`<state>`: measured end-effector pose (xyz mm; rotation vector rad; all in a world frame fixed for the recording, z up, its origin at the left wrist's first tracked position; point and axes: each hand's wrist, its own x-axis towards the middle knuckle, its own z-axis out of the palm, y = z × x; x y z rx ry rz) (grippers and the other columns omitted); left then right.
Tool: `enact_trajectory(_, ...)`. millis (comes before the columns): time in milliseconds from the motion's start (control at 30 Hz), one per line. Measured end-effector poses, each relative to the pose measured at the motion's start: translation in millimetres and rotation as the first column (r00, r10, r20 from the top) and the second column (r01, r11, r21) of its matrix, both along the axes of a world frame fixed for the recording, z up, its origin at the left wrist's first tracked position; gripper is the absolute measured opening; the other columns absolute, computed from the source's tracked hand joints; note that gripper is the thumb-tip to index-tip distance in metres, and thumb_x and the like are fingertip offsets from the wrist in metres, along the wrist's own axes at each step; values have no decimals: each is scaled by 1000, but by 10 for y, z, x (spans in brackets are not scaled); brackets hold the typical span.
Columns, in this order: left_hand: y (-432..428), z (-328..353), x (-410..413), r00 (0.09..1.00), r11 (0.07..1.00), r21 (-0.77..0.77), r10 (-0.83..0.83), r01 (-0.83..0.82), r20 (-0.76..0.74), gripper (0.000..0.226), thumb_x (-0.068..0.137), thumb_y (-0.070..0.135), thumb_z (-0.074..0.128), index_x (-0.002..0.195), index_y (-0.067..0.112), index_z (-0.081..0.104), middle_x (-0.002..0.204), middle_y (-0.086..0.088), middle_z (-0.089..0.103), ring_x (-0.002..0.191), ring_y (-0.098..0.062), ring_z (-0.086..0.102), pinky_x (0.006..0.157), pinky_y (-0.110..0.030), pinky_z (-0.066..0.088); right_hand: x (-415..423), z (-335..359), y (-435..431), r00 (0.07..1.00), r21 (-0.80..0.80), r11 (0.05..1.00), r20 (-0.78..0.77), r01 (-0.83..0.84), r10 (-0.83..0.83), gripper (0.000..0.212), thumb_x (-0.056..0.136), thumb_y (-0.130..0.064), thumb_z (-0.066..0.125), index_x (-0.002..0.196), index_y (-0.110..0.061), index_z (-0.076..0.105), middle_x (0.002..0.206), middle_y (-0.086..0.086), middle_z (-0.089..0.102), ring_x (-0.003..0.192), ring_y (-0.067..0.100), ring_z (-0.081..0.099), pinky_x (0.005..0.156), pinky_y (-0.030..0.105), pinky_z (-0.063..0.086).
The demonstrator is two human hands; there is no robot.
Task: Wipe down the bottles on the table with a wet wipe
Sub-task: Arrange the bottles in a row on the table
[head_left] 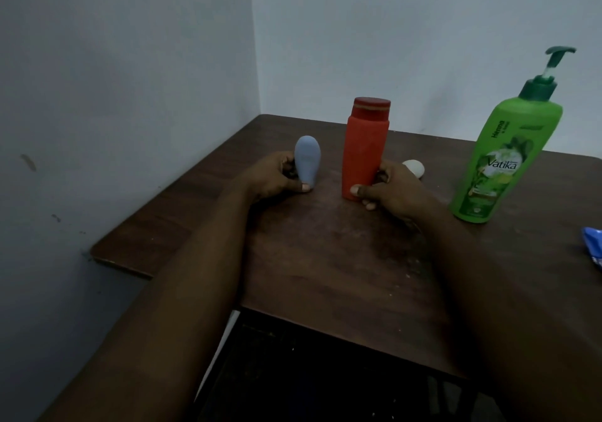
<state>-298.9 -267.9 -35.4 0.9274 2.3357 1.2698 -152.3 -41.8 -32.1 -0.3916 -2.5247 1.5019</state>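
On the dark table (342,258), the left hand (273,178) wraps its fingers around a small blue bottle (307,163); the right hand (394,188) clamps the upright red bottle (365,151). A green pump bottle (501,160) stands right, and what may be a wipe pack (593,247) lies at the edge.

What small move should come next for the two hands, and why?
Probably let go of one bottle and fetch a wipe. The left hand grips the blue bottle, the right hand grips the orange bottle, and neither holds a wipe. The blue packet may hold wipes.
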Motion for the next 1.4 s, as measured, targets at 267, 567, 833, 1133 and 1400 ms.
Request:
enact_trajectory(267,6,-21,-47,1000,1000,-8,14,-14,-23,55,80,15,89,131,20,68,123,7,74,115,-8,67,98,-24,50,-22,-49,-27,1000,27,1000,-21,-2,3,65,87,-18,80,145,-19,50,119,-4,67,81,17,69,80,33,63)
enact_trajectory(567,6,21,2,1000,1000,-15,9,-9,-14,55,82,11,87,132,19,67,124,7,72,114,-5,65,97,-24,49,-49,-62,-33,1000,47,999,-3,11,-11,69,86,-20,81,147,-20,48,126,-3,65,88,20,73,82,34,63)
enact_trajectory(833,-5,74,58,999,1000,-2,16,-16,28,83,72,24,95,144,22,53,135,10,64,126,-11,60,112,-39,47,85,149,40,984,-42,993,-133,113,-118,53,85,-62,72,119,-25,53,103,2,70,71,17,66,58,35,53)
enact_trajectory(1133,100,72,199,798,664,587,600,-464,-48,36,106,54,44,105,18,38,87,-4,52,74,-13,52,74,-44,52,0,-118,334,879,546,702,-157,457,-450,34,101,-30,48,130,-13,54,129,24,56,116,42,56,95,47,48)
enact_trajectory(1400,247,356,720,580,686,727,587,13,-565,13,104,21,46,99,9,49,92,-6,46,82,-18,48,74,-32,44,27,-148,203,889,667,630,-112,399,-444,22,101,-28,45,108,-14,60,112,15,63,105,36,59,87,42,53)
